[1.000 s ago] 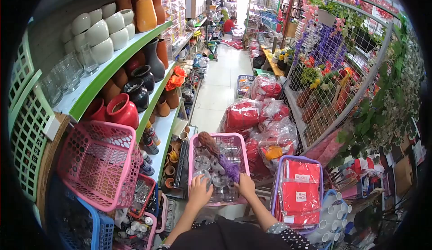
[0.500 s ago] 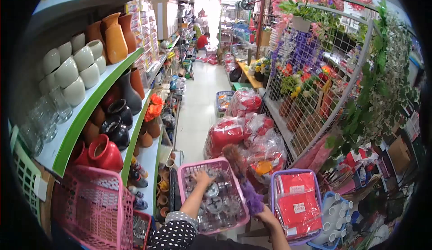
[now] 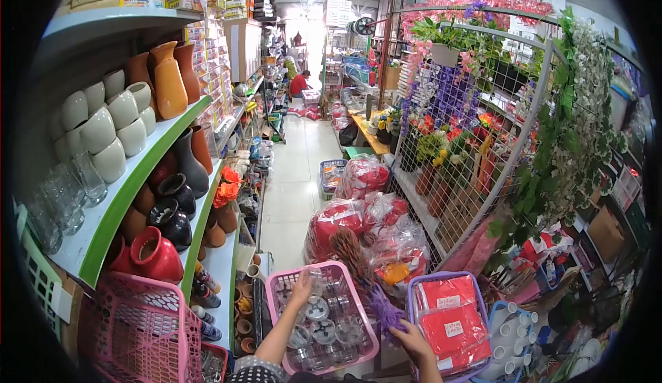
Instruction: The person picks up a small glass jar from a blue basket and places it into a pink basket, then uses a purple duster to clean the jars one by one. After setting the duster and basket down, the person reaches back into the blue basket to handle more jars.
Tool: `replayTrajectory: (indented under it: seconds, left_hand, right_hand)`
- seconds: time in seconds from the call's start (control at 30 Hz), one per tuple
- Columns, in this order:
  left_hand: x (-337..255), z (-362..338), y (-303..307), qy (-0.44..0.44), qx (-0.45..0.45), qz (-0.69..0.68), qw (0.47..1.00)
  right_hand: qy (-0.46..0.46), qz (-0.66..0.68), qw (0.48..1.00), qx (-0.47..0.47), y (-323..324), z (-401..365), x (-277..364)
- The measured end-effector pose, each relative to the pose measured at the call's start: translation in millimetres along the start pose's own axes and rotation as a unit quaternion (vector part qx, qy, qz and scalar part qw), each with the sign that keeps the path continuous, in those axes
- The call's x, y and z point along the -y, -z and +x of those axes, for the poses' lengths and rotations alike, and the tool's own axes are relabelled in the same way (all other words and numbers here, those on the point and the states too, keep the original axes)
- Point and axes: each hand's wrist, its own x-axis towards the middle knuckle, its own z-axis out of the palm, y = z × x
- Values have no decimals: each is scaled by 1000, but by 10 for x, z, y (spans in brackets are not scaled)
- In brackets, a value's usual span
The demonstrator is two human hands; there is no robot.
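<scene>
A pink basket with several clear glass vessels stands low in front of me. My left hand is over its upper left part, fingers wrapped round a clear glass. In my right hand is the purple end of a feather duster, whose brown feathered part points up and away beside the basket. Right of that hand, a purple basket holds red packets in clear plastic.
Shelves with vases and white cups line the left. Bagged red goods lie ahead near a wire rack. An empty pink basket is at lower left. A person in red is far down the aisle.
The view has tilted up slightly. My left hand has closed round a glass in the basket, where its fingers were spread before. My right hand still holds the duster.
</scene>
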Motion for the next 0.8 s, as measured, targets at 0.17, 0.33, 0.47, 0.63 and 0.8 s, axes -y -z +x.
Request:
replayTrajectory:
  seconds: [0.17, 0.33, 0.47, 0.63, 0.8]
  left_hand:
    - [-282, -760, 338, 170, 279, -780, 533]
    - [-528, -1172, 436, 106, 231, -834, 490]
    - [-457, -1276, 509, 144, 247, -811, 511]
    - [-394, -1296, 596, 146, 207, -830, 497]
    - [-773, -1507, 857, 143, 193, -785, 571]
  right_hand:
    - [-38, -121, 990, 58, 239, -104, 155]
    - [-50, -206, 963, 164, 218, -194, 413]
    - [-1, -227, 965, 132, 80, -98, 282]
    - [36, -258, 949, 177, -186, -171, 148]
    - [123, -246, 954, 120, -194, -174, 18]
